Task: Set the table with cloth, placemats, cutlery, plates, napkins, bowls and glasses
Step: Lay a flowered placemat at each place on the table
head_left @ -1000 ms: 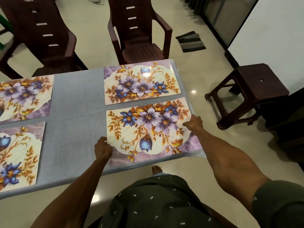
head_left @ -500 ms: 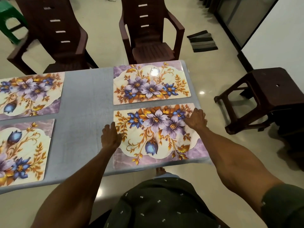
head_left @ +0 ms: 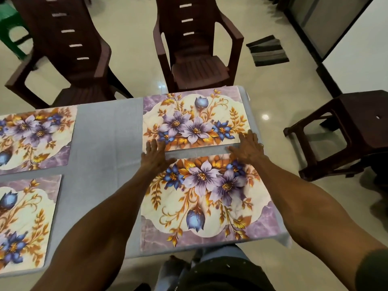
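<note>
A grey cloth [head_left: 105, 148] covers the table. On it lie several floral placemats: a near right one [head_left: 205, 202], a far right one [head_left: 195, 118], a far left one [head_left: 35, 135] and a near left one [head_left: 23, 223]. My left hand [head_left: 156, 156] lies flat with straight fingers, reaching over the gap onto the near left corner of the far right placemat. My right hand [head_left: 247, 148] lies flat too, its fingers on that placemat's near right corner.
Two dark brown plastic chairs [head_left: 197, 49] [head_left: 69, 51] stand behind the table. A brown stool [head_left: 352, 131] is on the right, a striped floor mat [head_left: 268, 50] beyond it, a green stool [head_left: 10, 28] at the far left. The table's right edge is close to my right hand.
Both hands have moved away from me, from the near right placemat's sides up to the near edge of the far right placemat. The fingers have straightened out flat.
</note>
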